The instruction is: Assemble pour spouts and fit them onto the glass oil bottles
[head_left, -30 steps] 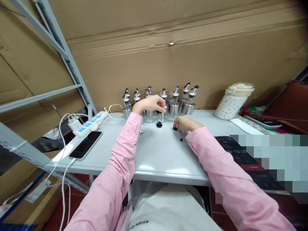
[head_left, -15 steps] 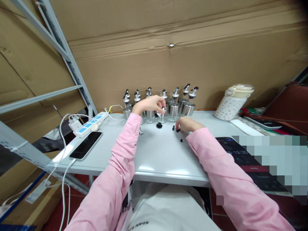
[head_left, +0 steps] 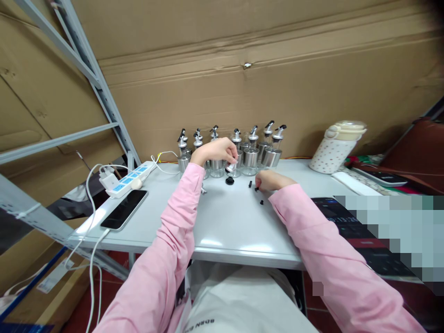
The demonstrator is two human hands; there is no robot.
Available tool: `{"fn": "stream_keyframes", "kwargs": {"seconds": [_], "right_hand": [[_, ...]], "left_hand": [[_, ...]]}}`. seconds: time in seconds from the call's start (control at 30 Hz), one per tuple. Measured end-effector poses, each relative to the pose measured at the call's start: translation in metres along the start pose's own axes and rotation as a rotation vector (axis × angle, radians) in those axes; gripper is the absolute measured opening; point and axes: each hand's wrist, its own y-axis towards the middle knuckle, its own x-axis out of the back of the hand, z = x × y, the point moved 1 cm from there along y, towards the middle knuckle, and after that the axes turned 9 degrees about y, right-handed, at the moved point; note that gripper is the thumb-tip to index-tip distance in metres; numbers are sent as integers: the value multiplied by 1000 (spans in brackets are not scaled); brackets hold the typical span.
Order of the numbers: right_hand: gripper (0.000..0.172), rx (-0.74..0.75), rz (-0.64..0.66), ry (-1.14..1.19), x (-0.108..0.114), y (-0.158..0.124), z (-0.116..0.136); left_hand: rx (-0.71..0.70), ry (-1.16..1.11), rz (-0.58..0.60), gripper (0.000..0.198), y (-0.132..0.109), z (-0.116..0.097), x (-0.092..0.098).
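Note:
My left hand (head_left: pixel 222 151) pinches a silvery pourer spout (head_left: pixel 230 168), tilted just above a round black stopper (head_left: pixel 229 181) on the table; whether the two touch I cannot tell. Fingers closed and pointing down, my right hand (head_left: pixel 269 180) is at the tabletop with a small black plastic piece (head_left: pixel 256 188) at its fingertips. Two similar black pieces lie near it, one to the left (head_left: pixel 250 184) and another nearer me (head_left: pixel 262 202). A small silvery part (head_left: pixel 203 189) lies beside my left sleeve. Behind the hands stand several glass-and-steel oil bottles (head_left: pixel 250 157) with pourer tops.
On the white table (head_left: pixel 229 226), a power strip (head_left: pixel 130 178) with cables and a phone (head_left: pixel 125 210) lie left. A dotted flask (head_left: pixel 335 150) stands back right. A device showing a timer (head_left: pixel 347 226) lies by my right sleeve. Cardboard (head_left: pixel 208 92) rises behind the bottles.
The spout in my left hand has turned and come down towards the black stopper. My right hand has shifted slightly right, its fingertips still at the small black piece.

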Motion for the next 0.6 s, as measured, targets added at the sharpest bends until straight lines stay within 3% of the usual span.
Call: {"fn": "stream_keyframes", "kwargs": {"seconds": [0.13, 0.2, 0.4, 0.6], "right_hand": [[15, 19, 29, 52, 7, -4, 2], [14, 93, -3, 190, 13, -7, 4], [22, 293, -378, 743, 23, -13, 22], [27, 418, -663, 848, 21, -21, 40]], "left_hand": [[-13, -8, 20, 5, -1, -1, -1], [6, -15, 29, 9, -3, -2, -2], [-4, -148, -8, 36, -2, -1, -6], [-16, -161, 4, 30, -2, -2, -7]]}}
